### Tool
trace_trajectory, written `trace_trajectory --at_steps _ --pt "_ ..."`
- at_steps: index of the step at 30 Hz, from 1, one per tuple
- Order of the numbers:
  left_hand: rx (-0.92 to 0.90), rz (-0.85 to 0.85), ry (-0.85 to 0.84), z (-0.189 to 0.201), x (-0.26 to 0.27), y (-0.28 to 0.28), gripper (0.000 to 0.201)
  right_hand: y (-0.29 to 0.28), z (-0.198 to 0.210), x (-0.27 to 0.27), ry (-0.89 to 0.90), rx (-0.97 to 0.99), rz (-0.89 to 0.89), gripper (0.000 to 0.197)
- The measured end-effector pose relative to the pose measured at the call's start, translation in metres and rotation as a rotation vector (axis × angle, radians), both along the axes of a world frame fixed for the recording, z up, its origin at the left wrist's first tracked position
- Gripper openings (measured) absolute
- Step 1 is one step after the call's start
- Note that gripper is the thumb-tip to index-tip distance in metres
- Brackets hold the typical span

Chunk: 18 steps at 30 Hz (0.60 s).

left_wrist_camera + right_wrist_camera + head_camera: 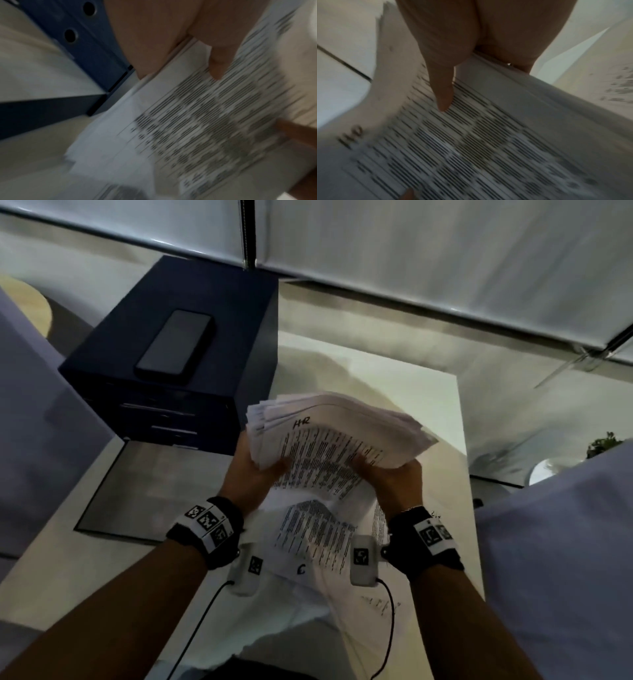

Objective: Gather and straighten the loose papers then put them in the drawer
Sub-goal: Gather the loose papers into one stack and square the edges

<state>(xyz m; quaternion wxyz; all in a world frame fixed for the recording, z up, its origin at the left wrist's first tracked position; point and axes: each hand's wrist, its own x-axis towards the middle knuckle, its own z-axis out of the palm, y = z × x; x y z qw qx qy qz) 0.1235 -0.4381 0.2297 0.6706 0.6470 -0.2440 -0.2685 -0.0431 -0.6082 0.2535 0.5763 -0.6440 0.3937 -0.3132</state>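
Gripping from both sides now: the left hand [255,470] and right hand [394,477] each clamp an edge of the paper stack [335,433], thumbs pressed on the printed top sheet, fingers wrapped beneath. The stack is lifted above the white table [428,392], long axis running hand to hand, corners on the left side fanned and ragged. More loose sheets [315,535] lie nearer, between the wrists. Farther off, ahead and left, sits the navy drawer unit [164,392], its drawers apparently closed, nearer the left hand; a phone [174,342] rests on top.
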Motion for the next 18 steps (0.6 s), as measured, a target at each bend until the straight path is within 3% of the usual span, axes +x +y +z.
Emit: trace_trajectory --at_steps 4,6,8,10,11,15,18 --pt "0.13 -0.013 -0.054 -0.016 -0.006 -0.007 0.032 -0.002 -0.026 0.008 0.154 -0.022 0.02 0.044" --pt "0.195 0.058 -0.019 -0.019 -0.004 -0.012 0.016 -0.006 -0.048 0.007 0.277 -0.033 0.024 0.053" --pt "0.194 0.121 -0.005 -0.014 0.003 -0.014 0.003 -0.012 -0.074 0.002 0.554 0.006 -0.016 0.073" --pt "0.18 0.161 -0.079 -0.005 0.009 -0.015 0.011 -0.006 -0.093 -0.008 0.926 0.07 -0.034 0.097" --pt "0.189 0.177 -0.143 0.001 0.012 -0.014 0.009 0.0 -0.1 -0.011 1.029 0.108 -0.025 0.107" --pt "0.251 0.239 -0.319 0.014 0.025 -0.003 0.01 0.028 -0.119 -0.009 1.156 0.099 0.034 0.126" --pt "0.308 0.271 -0.319 0.017 0.029 0.007 0.019 0.036 -0.131 -0.001 1.086 0.088 0.05 0.126"
